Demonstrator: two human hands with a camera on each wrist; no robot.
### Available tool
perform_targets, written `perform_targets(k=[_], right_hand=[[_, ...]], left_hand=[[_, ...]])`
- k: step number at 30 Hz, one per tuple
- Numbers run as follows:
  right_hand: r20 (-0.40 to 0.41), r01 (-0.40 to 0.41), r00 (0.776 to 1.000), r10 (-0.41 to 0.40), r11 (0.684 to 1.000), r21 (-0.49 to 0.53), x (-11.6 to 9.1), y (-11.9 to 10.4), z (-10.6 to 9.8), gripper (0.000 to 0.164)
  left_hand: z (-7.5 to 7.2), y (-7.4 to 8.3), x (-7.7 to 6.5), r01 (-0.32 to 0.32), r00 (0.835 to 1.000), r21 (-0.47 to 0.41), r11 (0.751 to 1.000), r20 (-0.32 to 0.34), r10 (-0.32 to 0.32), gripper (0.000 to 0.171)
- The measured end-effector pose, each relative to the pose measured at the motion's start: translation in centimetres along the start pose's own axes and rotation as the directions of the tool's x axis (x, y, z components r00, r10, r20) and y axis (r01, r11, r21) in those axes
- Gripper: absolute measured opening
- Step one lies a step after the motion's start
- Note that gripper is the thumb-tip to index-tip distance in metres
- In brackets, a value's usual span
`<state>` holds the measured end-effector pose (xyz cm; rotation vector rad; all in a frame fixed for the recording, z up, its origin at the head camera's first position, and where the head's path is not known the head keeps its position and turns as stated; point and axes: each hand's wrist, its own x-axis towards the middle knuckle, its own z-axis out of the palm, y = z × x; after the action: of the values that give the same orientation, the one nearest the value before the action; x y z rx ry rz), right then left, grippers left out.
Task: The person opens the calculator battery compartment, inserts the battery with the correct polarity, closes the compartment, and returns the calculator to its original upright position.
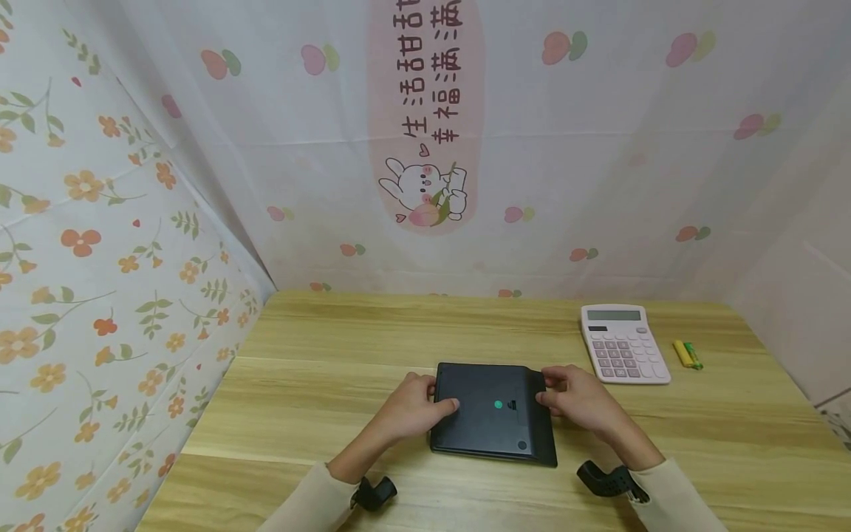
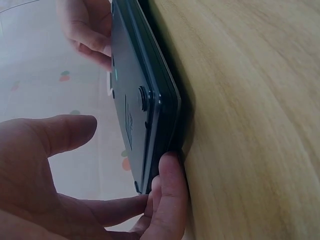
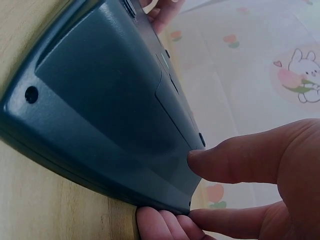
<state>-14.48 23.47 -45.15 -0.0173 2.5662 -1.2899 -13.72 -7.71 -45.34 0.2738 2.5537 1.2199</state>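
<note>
A black calculator (image 1: 479,428) lies face down on the wooden table, its back with a small green sticker (image 1: 498,404) and a battery cover (image 3: 172,107) upward. My left hand (image 1: 411,408) holds its left edge. In the left wrist view those fingers (image 2: 171,192) curl against the lower edge while the thumb (image 2: 70,132) stands off the back. On the opposite side, my right hand (image 1: 581,399) grips the edge, thumb (image 3: 220,159) at the back and fingertips (image 3: 152,222) under the rim. The display and keys are hidden underneath.
A pink calculator (image 1: 625,346) lies face up at the back right. Beside it are two small batteries, one yellow (image 1: 682,354) and one green (image 1: 693,356). Printed cloth curtains (image 1: 319,185) hang behind and to the left of the table (image 1: 299,414).
</note>
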Motion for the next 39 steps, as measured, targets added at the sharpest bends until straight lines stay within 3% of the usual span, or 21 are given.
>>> perform_targets(k=[23,30,39], right_hand=[[-0.005,0.006,1.0,-0.006,1.0,-0.004,-0.02,0.1,0.06,0.063],[-0.002,0.014,1.0,-0.014,1.0,0.024,-0.05,0.33,0.1,0.062],[0.0,0.016,1.0,-0.016,0.999,0.05,-0.25,0.34,0.03,0.064]], left_hand=[[0.08,-0.25,0.02,-0.025,1.0,0.049,0.998,-0.011,0.025,0.053],[0.13,-0.24,0.02,-0.021,1.0,0.059,0.998,-0.022,0.022,0.061],[0.07,-0.2,-0.08,-0.025,0.999,0.061,0.998,-0.022,0.026,0.06]])
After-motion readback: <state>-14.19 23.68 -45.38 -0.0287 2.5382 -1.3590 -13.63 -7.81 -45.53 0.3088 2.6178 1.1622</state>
